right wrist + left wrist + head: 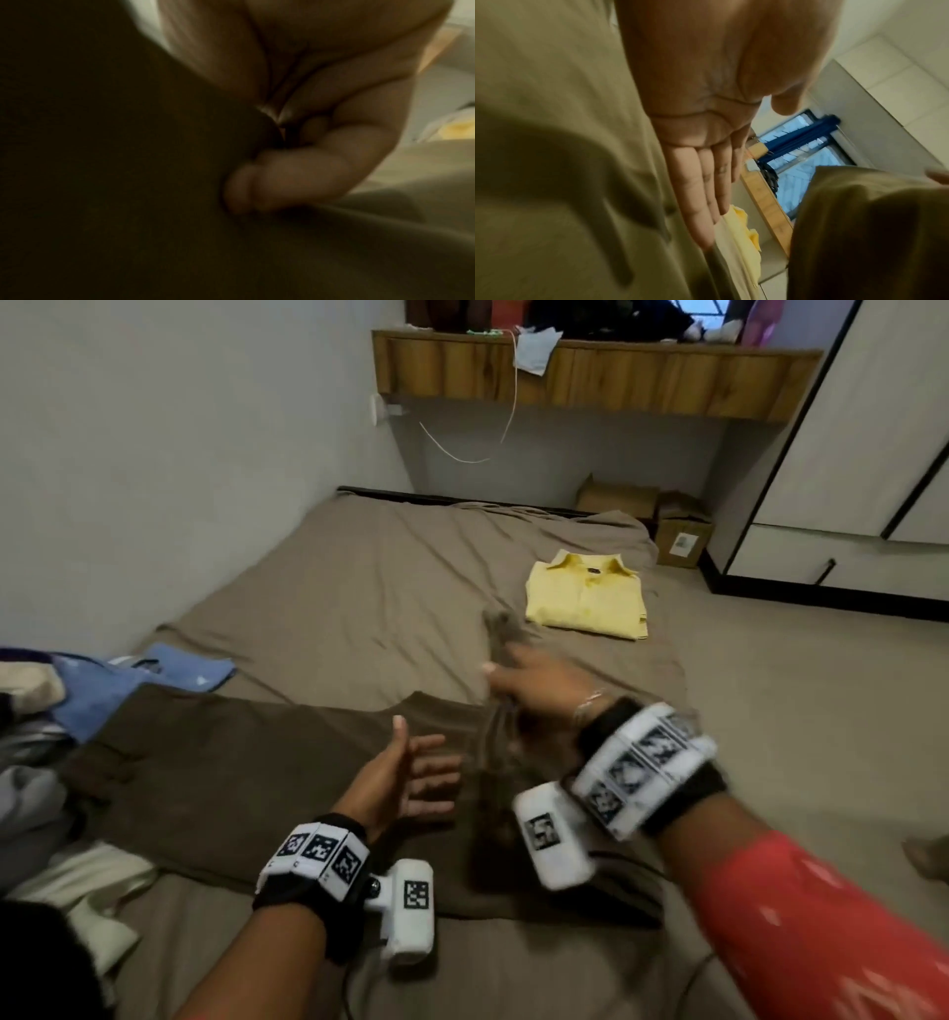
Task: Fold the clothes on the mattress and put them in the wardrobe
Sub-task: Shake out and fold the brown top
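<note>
A dark brown garment (231,762) lies spread flat on the mattress (359,567) in front of me. My left hand (411,773) stands edge-on over its middle, fingers straight and together, palm (700,142) facing right. My right hand (529,680) is blurred and grips a bunched sleeve (506,629) at the garment's right side, lifted off the bed. In the right wrist view the fingers (282,172) curl round the dark cloth (102,162). A folded yellow shirt (585,595) lies farther up the mattress. The white wardrobe (847,454) stands at the right, doors closed.
A heap of loose clothes (41,737) with a blue garment (128,680) lies at the left edge of the mattress. Cardboard boxes (678,526) sit in the far corner under a wooden shelf (590,372). Bare floor (796,711) runs between the mattress and the wardrobe.
</note>
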Motion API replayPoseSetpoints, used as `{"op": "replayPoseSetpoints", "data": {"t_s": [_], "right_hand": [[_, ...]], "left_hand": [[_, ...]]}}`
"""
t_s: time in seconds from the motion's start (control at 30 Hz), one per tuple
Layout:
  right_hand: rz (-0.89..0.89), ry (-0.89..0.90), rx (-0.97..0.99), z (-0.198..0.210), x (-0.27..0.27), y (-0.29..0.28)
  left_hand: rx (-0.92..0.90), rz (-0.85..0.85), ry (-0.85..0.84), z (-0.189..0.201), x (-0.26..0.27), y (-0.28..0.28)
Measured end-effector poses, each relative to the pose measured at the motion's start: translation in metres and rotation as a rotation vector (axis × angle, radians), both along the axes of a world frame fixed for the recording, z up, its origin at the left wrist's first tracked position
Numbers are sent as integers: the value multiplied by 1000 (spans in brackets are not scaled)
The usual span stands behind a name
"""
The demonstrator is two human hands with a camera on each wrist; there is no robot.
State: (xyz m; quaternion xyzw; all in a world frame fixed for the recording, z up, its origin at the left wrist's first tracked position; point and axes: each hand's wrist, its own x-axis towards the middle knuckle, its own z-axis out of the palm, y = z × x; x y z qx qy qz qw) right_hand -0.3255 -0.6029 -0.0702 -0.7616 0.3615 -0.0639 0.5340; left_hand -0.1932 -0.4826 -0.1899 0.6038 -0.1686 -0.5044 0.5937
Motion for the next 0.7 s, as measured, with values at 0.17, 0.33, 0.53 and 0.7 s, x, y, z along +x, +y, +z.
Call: {"op": "replayPoseSetpoints", "data": {"t_s": [0.17, 0.33, 0.53, 0.7], "right_hand": [[-122, -11, 313, -61, 7, 13], [-343, 160, 178, -108, -83, -9], [-533, 244, -38, -146, -126, -19], [-541, 218, -14, -149, -115, -18]], "left_hand": [[53, 60, 102, -30, 20, 16], [21, 10, -272, -29, 26, 10], [151, -131, -394, -34, 25, 13], [151, -147, -550, -40, 23, 8]]}}
